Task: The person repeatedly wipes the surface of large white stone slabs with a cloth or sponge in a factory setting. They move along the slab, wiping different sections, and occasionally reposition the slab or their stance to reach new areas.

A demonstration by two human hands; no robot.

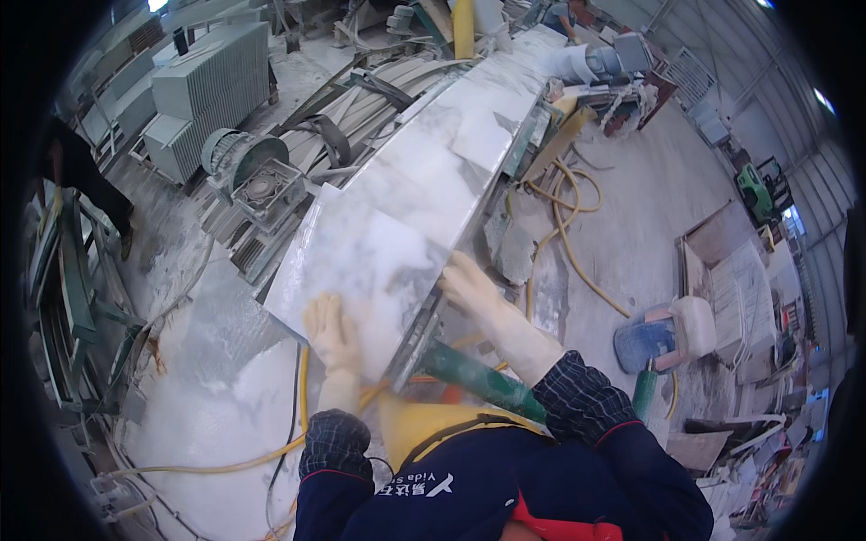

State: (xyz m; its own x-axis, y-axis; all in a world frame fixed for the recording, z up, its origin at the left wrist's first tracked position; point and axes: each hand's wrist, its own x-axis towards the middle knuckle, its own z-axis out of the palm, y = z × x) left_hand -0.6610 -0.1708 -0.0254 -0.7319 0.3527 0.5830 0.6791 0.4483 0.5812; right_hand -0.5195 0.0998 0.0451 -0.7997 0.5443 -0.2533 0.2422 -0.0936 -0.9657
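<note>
"While we look down from the head view, where does the pale slab (370,257) lie?"

"Straight in front of the person, at the near end of the long table (418,347), with white powder smeared across its top."

"And the two hands?"

"Both wear cream gloves. The left hand (329,335) rests on the slab's near end, its grip loose and flat, the fingers stretched away from the body. The right hand (469,287) is at the slab's right edge, its fingers bent there. Whether that grip closes on the edge I cannot tell; the fingertips are partly hidden."

"What is around them?"

"Left of the table sits a grey-green motor (245,167), with a ribbed grey stack (212,95) behind it. Below the right forearm runs a thick green cylinder (483,379). A yellow hose (577,248) loops over the floor on the right, near a blue-and-white container (677,334)."

"Is anyone else about?"

"A co-worker (559,18) stands by the table's far end, and dark trouser legs (95,185) show at the far left. Well off to the right I see a green forklift (756,191)."
</note>
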